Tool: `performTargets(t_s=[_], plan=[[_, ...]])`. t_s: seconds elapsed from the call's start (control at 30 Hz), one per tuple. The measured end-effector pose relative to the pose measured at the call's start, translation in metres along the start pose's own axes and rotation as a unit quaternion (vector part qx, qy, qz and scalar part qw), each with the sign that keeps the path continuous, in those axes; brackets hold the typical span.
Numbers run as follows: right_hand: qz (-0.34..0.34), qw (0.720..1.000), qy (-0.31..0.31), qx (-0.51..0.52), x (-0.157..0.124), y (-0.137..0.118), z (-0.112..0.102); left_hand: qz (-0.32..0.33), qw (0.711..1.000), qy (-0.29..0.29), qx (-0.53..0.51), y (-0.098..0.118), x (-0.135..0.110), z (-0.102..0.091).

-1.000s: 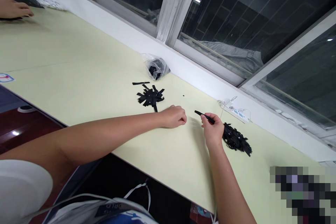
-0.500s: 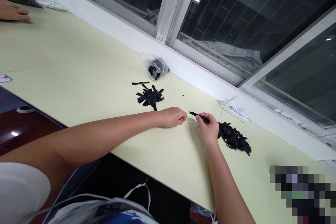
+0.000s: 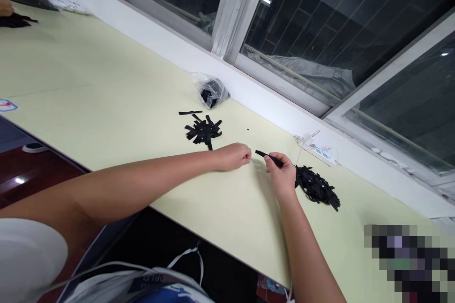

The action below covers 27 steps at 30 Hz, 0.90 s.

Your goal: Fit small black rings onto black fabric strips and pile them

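Observation:
My right hand [image 3: 282, 175] pinches a thin black strip [image 3: 263, 155] whose free end points left toward my left hand [image 3: 234, 156]. The left hand rests on the pale yellow table [image 3: 106, 99] as a closed fist; whether something small sits between its fingers is hidden. Just right of my right hand lies a heap of black strips [image 3: 317, 188]. Beyond my left hand sits a second, star-shaped pile of black strips [image 3: 204, 131], with one loose strip [image 3: 190, 112] next to it.
A clear plastic bag with black pieces [image 3: 212, 91] lies by the white window sill. A white power strip with cable [image 3: 318, 149] sits against the wall. Another person's hand [image 3: 5, 5] and a dark piece are at the far left. The table's front edge runs diagonally below my arms.
My right hand has carried the strip a little left, closer to my left fist. The other person's hand at the far left has drawn back toward the frame edge.

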State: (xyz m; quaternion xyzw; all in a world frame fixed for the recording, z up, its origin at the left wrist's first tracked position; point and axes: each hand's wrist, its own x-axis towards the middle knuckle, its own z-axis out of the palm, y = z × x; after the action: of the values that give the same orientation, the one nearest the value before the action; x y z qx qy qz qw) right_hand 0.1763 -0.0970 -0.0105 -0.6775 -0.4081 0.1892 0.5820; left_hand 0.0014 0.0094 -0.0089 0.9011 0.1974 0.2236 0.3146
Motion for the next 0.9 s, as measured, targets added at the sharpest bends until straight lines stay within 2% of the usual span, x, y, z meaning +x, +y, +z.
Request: performTargets(t_s=[0.1,0.17,0.2,0.3,0.4,0.67,0.77,0.9], plan=[[0.026,0.986,-0.135,0.094,-0.007,-0.011,-0.001,-0.06,0.994,0.071,-0.061,-0.007,0.006,0.0],[0.03,0.969,-0.222,0.108,-0.011,-0.015,0.0,-0.092,0.985,0.075,-0.123,-0.009,0.009,0.0],[0.027,0.965,-0.242,0.098,-0.012,-0.016,0.001,-0.095,0.981,0.067,-0.158,-0.009,0.01,0.001],[0.006,0.974,-0.22,0.053,-0.013,-0.013,0.005,-0.074,0.968,0.037,-0.238,-0.004,0.009,0.003],[-0.016,0.983,-0.181,0.025,-0.011,-0.007,0.009,-0.066,0.959,0.025,-0.273,0.003,0.007,0.004],[-0.048,0.994,-0.098,-0.013,-0.007,-0.002,0.007,-0.118,0.925,0.024,-0.362,0.006,0.008,0.009],[-0.052,0.994,-0.09,-0.031,-0.008,-0.004,0.006,-0.117,0.913,0.012,-0.39,0.007,0.007,0.009],[-0.048,0.994,-0.093,-0.034,-0.008,-0.005,0.005,-0.117,0.913,0.006,-0.391,0.007,0.004,0.008]])
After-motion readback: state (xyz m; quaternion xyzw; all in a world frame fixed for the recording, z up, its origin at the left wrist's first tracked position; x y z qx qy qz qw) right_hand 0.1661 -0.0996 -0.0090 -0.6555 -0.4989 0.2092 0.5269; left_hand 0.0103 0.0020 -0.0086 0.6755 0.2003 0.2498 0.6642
